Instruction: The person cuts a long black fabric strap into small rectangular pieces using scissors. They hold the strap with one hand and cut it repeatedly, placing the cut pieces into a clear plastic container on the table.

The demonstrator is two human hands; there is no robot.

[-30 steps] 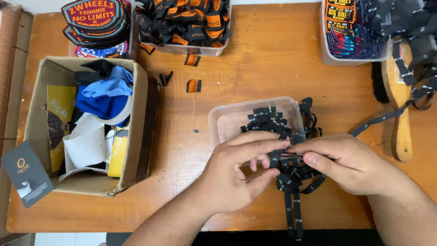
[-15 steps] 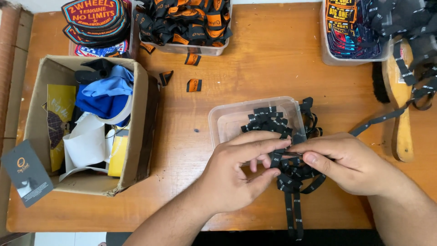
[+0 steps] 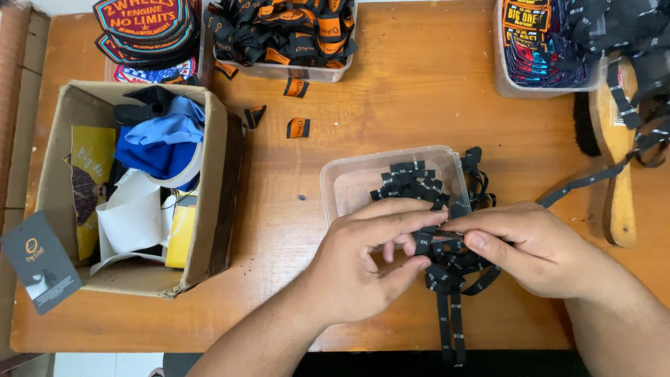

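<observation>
My left hand (image 3: 366, 262) and my right hand (image 3: 534, 248) meet at the front of the wooden table, both pinching a bunch of black woven label ribbon (image 3: 447, 269). The fingertips touch over the ribbon, and two strands hang down past the table's front edge. Just beyond the hands stands a clear plastic tub (image 3: 349, 185) with several cut black labels (image 3: 412, 181) inside it. More of the black ribbon (image 3: 583, 183) trails off to the right.
A cardboard box (image 3: 213, 174) of cloth and paper stands at the left. At the back are stacked patches (image 3: 143, 24), a tub of black-and-orange labels (image 3: 286, 31) and a tub of patches (image 3: 541, 42). A wooden brush (image 3: 618, 167) lies right. Loose labels (image 3: 299, 128) lie on the wood.
</observation>
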